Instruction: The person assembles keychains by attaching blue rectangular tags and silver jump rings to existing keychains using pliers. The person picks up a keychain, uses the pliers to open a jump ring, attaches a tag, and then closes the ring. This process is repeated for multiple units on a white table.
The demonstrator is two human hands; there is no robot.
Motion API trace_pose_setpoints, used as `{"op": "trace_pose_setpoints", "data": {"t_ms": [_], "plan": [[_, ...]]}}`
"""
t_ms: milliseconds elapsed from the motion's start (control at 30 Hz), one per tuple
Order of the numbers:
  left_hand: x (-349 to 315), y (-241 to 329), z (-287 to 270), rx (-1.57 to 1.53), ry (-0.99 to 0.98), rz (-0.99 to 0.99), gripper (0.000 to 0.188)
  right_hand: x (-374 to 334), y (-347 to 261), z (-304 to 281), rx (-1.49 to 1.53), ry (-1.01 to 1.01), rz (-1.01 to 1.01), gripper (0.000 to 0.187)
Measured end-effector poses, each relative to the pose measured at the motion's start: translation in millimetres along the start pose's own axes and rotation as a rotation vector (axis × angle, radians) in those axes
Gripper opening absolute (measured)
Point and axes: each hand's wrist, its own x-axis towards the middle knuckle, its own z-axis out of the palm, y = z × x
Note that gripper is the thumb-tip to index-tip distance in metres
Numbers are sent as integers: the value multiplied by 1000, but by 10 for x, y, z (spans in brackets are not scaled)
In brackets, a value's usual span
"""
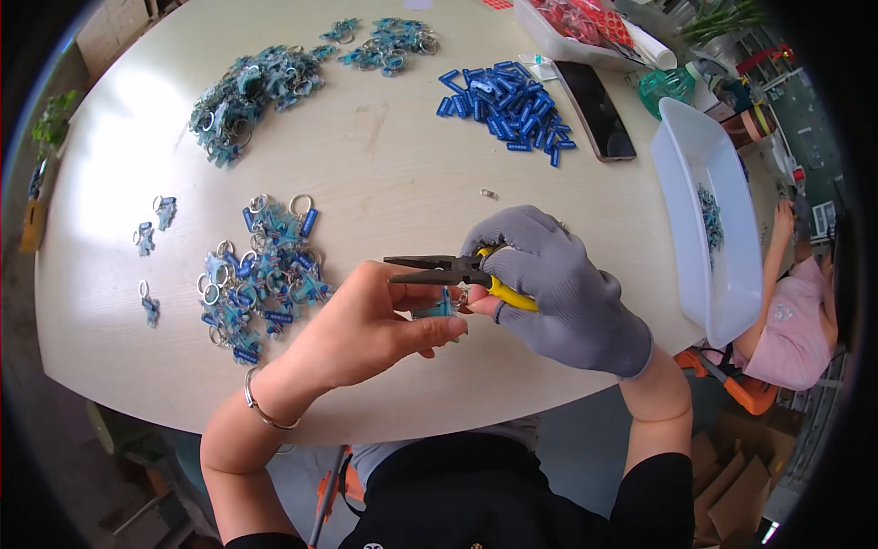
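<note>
left hand (pixel 361 316) pinches keychain (pixel 441 309), likely steadying | right hand (pixel 567 284) grips pliers (pixel 468 267) toward 9 o'clock | tags (pixel 512 105) 1 o'clock, probably for reach

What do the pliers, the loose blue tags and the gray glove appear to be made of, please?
Pliers: dark, fairly dull jaws look like steel; the smooth yellow grips look like plastic or rubber.
Blue tags: even, slightly shiny colour suggests plastic, though coated metal is possible.
Gray glove: matte, ribbed surface suggests knitted fabric; the fibre cannot be told.
</note>
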Motion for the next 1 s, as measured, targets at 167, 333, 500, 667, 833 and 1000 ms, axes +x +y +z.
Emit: {"op": "trace_pose_setpoints", "data": {"t_ms": [167,333,500,667,833,1000], "plan": [[-18,-12,18,27,38,6,33,18,-11,19,4,-14,26,18],[-6,-35,13,100,22,-21,37,11,-15,-19,-9,-16,14,17],[-13,-31,13,89,25,7,32,7,-8,2,78,7,42,17],[-19,-91,61,148,116,172,24,-28,-61,48,213,103,123,12],[-5,-105,111,333,148,317,19,-90,-57,127,285,155,194,8],[37,-196,112,354,189,461,17,-109,-59,156,338,198,208,7]]}}
